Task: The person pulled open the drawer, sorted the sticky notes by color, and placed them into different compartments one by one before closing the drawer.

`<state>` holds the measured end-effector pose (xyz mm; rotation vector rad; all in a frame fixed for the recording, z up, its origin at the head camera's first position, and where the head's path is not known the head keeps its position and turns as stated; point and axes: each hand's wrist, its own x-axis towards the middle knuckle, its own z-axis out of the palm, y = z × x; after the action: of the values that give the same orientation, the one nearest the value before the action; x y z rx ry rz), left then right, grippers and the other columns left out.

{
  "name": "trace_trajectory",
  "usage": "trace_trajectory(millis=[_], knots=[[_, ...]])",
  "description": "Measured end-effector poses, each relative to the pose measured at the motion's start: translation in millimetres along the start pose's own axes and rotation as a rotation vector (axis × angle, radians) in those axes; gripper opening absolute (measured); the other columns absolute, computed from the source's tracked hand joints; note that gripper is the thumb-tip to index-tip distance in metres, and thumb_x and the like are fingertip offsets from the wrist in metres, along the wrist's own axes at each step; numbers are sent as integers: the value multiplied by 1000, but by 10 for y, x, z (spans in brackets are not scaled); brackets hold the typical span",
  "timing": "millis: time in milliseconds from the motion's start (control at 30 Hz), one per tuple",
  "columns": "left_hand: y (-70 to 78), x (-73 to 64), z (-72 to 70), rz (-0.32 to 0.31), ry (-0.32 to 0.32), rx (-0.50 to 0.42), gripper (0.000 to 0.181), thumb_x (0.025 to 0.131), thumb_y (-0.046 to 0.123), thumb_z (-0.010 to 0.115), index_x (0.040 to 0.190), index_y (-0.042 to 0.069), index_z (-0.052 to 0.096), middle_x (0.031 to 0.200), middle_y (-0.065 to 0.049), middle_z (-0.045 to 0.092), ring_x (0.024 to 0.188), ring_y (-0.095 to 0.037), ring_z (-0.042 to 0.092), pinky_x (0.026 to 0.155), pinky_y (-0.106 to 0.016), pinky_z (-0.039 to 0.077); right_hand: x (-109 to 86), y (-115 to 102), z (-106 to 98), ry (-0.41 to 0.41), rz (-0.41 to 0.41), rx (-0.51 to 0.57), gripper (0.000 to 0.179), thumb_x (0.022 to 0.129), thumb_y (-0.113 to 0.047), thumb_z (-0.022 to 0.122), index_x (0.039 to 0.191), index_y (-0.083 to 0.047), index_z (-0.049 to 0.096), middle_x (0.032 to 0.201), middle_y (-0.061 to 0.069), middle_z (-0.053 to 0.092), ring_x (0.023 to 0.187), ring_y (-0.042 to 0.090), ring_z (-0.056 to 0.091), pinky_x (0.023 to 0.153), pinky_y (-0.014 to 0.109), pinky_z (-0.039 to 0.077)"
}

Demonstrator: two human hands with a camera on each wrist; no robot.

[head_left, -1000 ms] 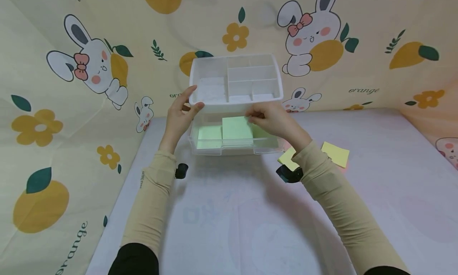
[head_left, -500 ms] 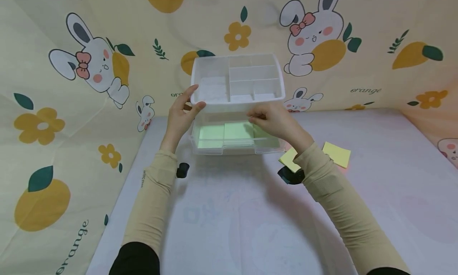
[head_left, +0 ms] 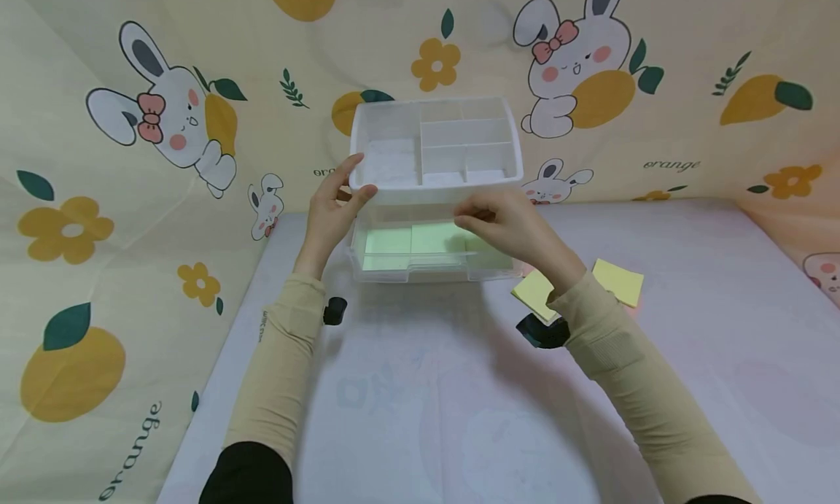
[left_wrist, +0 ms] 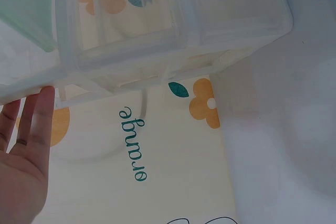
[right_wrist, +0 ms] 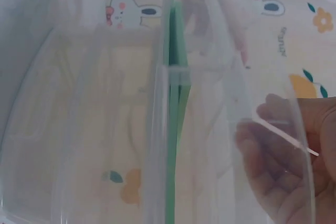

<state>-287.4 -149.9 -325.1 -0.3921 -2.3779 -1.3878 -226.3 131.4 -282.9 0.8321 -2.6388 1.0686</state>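
A white storage box (head_left: 387, 150) with a divided top tray stands at the back of the table. Its clear front drawer (head_left: 380, 277) is pulled out and holds light green sticky note pads (head_left: 387, 241) side by side. My left hand (head_left: 327, 216) grips the box's left front corner, thumb on the front edge and fingers along the side. My right hand (head_left: 504, 221) is over the drawer's right half, fingers loosely bent and nothing between them. In the right wrist view, that hand (right_wrist: 281, 166) shows through the clear plastic, beside upright green pads (right_wrist: 178, 93).
Yellow sticky note pads (head_left: 618, 282) lie on the table (head_left: 407, 387) right of the box, one partly behind my right wrist, with a bit of pink beneath. A printed cloth (head_left: 282, 44) with rabbits and oranges hangs behind and at the left.
A green pad at my right fingertips has dropped into the drawer's middle, level with its neighbour. My right hand has let go and shifted slightly right. My left hand keeps its grip.
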Motion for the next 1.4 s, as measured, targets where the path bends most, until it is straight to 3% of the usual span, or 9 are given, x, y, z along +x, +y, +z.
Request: trace_trajectory(millis=[167, 300, 400, 500, 800, 1000, 1167, 1400], knots=[[4, 2, 1, -2, 0, 2, 70, 71, 71, 55, 134, 45, 44, 112, -5, 54, 83, -18, 49, 65, -23, 43, -155, -67, 6, 87, -51, 43, 12, 88, -20, 66, 95, -13, 72, 83, -2, 67, 72, 8, 53, 64, 18, 45], [5, 2, 1, 1, -2, 8, 70, 71, 71, 55, 134, 44, 44, 113, -6, 54, 83, -18, 49, 65, -24, 43, -281, -98, 61, 164, -164, 133, 7, 84, -13, 69, 90, -14, 72, 78, -3, 63, 63, 6, 48, 55, 16, 41], [6, -2, -2, -5, -2, 5, 69, 72, 70, 55, 135, 44, 44, 113, -6, 54, 83, -17, 48, 66, -24, 43, -365, -126, 129, 180, -279, 204, 11, 81, -3, 70, 89, -11, 71, 74, -1, 62, 60, 5, 46, 53, 16, 39], [19, -5, -4, -13, -2, 2, 69, 72, 69, 56, 135, 44, 44, 113, -6, 54, 83, -17, 48, 65, -23, 43, -444, -157, 198, 170, -316, 256, 12, 80, 0, 70, 90, -7, 71, 72, 2, 64, 59, 4, 49, 53, 17, 40], [24, -11, 1, -17, 4, 11, 70, 71, 70, 55, 135, 43, 44, 115, -5, 54, 82, -17, 48, 65, -23, 42, -616, -122, 419, 102, -124, 380, 14, 85, -6, 66, 98, -1, 69, 81, 8, 69, 65, 7, 63, 55, 19, 44], [28, -15, 5, -20, 4, 3, 70, 73, 67, 57, 136, 39, 44, 115, -5, 54, 82, -17, 48, 65, -23, 43, -673, -2, 623, -30, 26, 498, 17, 88, -14, 64, 103, -7, 68, 89, 10, 71, 72, 13, 65, 67, 24, 53], [22, -15, 12, -19, 6, 2, 68, 74, 65, 58, 136, 40, 44, 116, -5, 54, 82, -16, 49, 65, -23, 43, -690, 53, 766, -124, 119, 612, 23, 91, -14, 61, 112, -5, 65, 97, 18, 70, 77, 15, 66, 69, 28, 54], [17, -9, 20, -22, 14, 0, 66, 74, 64, 58, 135, 43, 44, 116, -5, 54, 82, -16, 49, 65, -22, 43, -698, 82, 952, -105, 228, 725, 37, 91, -20, 61, 126, -12, 57, 105, 18, 69, 80, 12, 67, 73, 32, 55]])
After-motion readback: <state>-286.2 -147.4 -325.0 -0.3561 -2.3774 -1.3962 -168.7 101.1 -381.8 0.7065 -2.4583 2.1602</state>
